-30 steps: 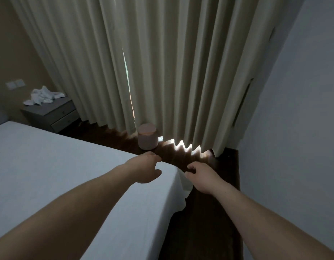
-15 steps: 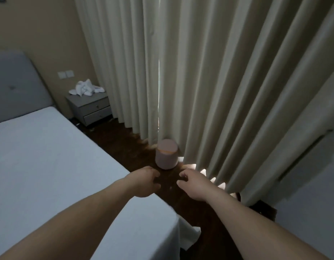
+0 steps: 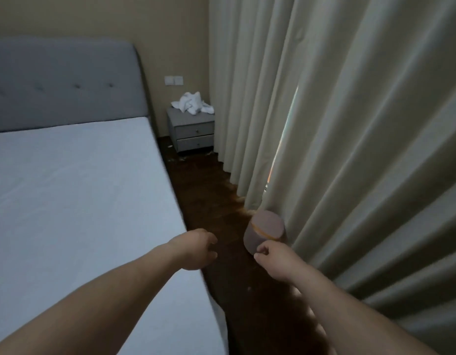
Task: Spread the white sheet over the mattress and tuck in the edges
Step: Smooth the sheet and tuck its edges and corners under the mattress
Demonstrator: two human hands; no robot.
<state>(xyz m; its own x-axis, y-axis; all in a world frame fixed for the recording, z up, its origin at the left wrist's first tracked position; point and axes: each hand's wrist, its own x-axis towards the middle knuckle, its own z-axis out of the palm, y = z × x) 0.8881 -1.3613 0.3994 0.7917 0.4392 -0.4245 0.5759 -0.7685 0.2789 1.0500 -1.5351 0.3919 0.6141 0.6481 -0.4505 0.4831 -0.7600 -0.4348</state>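
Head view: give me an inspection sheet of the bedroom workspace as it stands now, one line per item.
Surface: white sheet lies flat over the mattress, faint wrinkles; grey padded headboard behind it.
Job's things: sheet's near right edge hangs loose over the side; the tuck cannot be judged.
Clutter: crumpled white cloth on the grey two-drawer nightstand; pinkish round container on the dark wooden floor by the curtain.
Grippers: left hand over the bed's right edge, fingers loosely curled, holding nothing; right hand over the floor, likewise.
Cables: nothing seen.
Surroundings: cream pleated curtain with a lit gap; wall switches on the beige wall.
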